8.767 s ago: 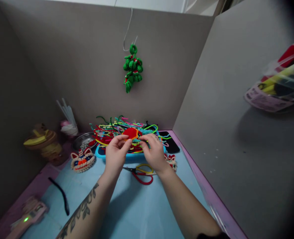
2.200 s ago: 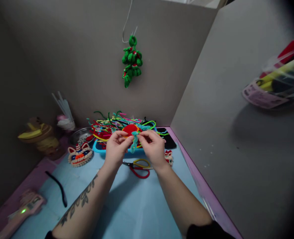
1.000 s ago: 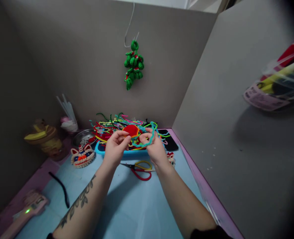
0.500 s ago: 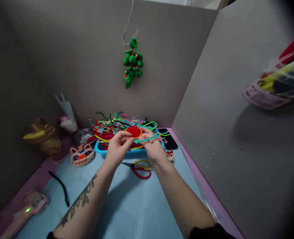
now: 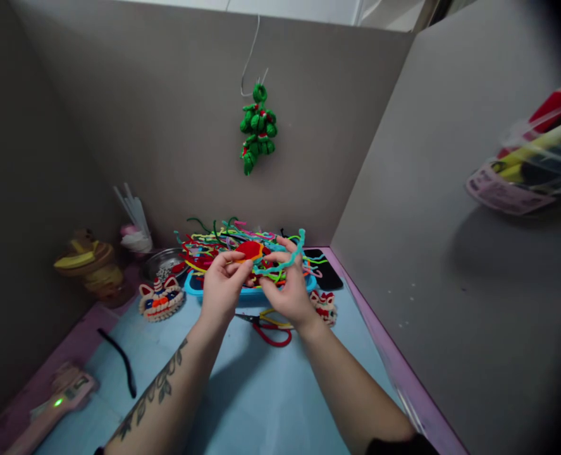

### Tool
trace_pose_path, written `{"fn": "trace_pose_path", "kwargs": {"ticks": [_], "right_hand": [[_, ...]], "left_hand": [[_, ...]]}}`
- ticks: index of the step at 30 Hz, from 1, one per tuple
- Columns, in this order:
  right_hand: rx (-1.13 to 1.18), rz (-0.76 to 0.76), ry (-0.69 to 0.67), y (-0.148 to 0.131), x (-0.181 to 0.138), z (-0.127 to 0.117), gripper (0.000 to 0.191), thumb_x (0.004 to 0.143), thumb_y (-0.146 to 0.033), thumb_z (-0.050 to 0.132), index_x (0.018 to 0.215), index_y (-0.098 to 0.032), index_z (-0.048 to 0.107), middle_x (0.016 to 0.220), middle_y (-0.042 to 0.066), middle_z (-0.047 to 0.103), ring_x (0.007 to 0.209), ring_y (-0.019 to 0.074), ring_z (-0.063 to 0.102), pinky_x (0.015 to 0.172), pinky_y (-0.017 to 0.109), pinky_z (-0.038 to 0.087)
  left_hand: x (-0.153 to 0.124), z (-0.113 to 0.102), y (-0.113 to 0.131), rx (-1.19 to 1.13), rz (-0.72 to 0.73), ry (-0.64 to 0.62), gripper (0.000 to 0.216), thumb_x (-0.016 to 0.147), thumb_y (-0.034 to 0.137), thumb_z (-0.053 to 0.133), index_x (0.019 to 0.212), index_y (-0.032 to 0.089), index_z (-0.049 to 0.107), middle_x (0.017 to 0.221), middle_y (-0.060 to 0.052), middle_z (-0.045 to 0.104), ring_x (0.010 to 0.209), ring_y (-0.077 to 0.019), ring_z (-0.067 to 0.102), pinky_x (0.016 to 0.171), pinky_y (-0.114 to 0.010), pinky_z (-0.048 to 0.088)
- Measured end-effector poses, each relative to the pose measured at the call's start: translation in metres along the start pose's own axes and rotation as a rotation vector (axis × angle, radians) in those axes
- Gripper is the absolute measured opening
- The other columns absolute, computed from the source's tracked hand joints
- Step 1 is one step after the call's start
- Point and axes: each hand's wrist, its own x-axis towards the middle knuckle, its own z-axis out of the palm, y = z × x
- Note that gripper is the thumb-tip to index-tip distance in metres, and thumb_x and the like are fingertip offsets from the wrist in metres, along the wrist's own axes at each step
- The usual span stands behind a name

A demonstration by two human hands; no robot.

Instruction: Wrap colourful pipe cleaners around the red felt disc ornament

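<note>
My left hand (image 5: 223, 284) pinches a flat red piece with an orange edge (image 5: 250, 251) between thumb and fingertips. A length of turquoise yarn (image 5: 280, 268) runs from this piece across the fingers of my right hand (image 5: 287, 294), its end sticking up past them. That hand's fingers are bent and somewhat apart, with the yarn among them; the exact grip is partly hidden. Behind both hands, a blue tray (image 5: 195, 287) is heaped with many-coloured yarn pieces (image 5: 218, 237). Scissors with one yellow and one red handle (image 5: 274, 341) lie on the table below the hands.
Yarn animal heads (image 5: 161, 302) (image 5: 326, 309) lie left and right of the tray. Further left are a metal dish (image 5: 154, 262), a black strip (image 5: 121, 360) and a pink device (image 5: 66, 398). A phone (image 5: 325, 278) is at right. A green yarn ornament (image 5: 258, 133) hangs from a wire.
My right hand has spread its fingers and drawn slightly away from the red piece, and the turquoise yarn end now stands higher. My left hand keeps its pinch. The view has shifted slightly.
</note>
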Motion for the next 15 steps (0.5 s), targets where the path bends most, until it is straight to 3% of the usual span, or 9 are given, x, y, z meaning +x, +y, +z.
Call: {"fn": "trace_pose_path", "kwargs": {"ticks": [2, 6, 11, 13, 15], "right_hand": [[-0.04, -0.053, -0.022, -0.004, -0.003, 0.003, 0.021, 0.071, -0.023, 0.07, 0.091, -0.026, 0.065, 0.125, 0.006, 0.05, 0.126, 0.0264, 0.041, 0.106, 0.045, 0.03], [0.081, 0.003, 0.079, -0.001, -0.002, 0.005, 0.002, 0.075, -0.026, 0.068, 0.074, -0.025, 0.068, 0.102, 0.004, 0.061, 0.104, 0.0217, 0.055, 0.096, 0.04, 0.038], [0.583, 0.313, 0.218, 0.016, 0.011, 0.0, 0.017, 0.067, -0.036, 0.074, 0.069, -0.023, 0.064, 0.072, -0.001, 0.062, 0.071, 0.0152, 0.056, 0.075, 0.032, 0.045], [0.692, 0.468, 0.273, 0.021, 0.014, 0.0, 0.026, 0.061, -0.041, 0.077, 0.068, -0.022, 0.062, 0.072, -0.002, 0.062, 0.07, 0.0145, 0.055, 0.075, 0.032, 0.044], [0.692, 0.532, 0.267, 0.024, 0.014, 0.001, 0.03, 0.06, -0.046, 0.077, 0.07, -0.021, 0.061, 0.077, 0.0, 0.063, 0.077, 0.0158, 0.056, 0.079, 0.033, 0.043]], "left_hand": [[-0.001, 0.002, -0.002, -0.013, 0.006, 0.011, 0.036, 0.064, 0.033, 0.077, 0.087, 0.016, 0.054, 0.056, 0.004, 0.061, 0.044, -0.007, 0.054, 0.048, -0.018, 0.044], [-0.002, 0.003, -0.005, 0.029, 0.023, 0.005, 0.034, 0.064, 0.032, 0.076, 0.084, 0.016, 0.055, 0.057, 0.003, 0.062, 0.047, -0.0077, 0.055, 0.049, -0.017, 0.043], [-0.003, 0.003, -0.004, 0.1, 0.041, -0.029, 0.03, 0.065, 0.032, 0.075, 0.082, 0.016, 0.056, 0.052, 0.006, 0.057, 0.044, -0.0063, 0.05, 0.045, -0.015, 0.038], [-0.003, 0.003, -0.003, 0.092, 0.036, -0.052, 0.03, 0.066, 0.032, 0.075, 0.082, 0.016, 0.055, 0.051, 0.006, 0.056, 0.044, -0.0058, 0.049, 0.044, -0.015, 0.038], [-0.003, 0.003, -0.004, 0.072, 0.019, -0.055, 0.031, 0.065, 0.032, 0.076, 0.083, 0.016, 0.055, 0.051, 0.006, 0.057, 0.044, -0.0059, 0.05, 0.045, -0.016, 0.039]]}}
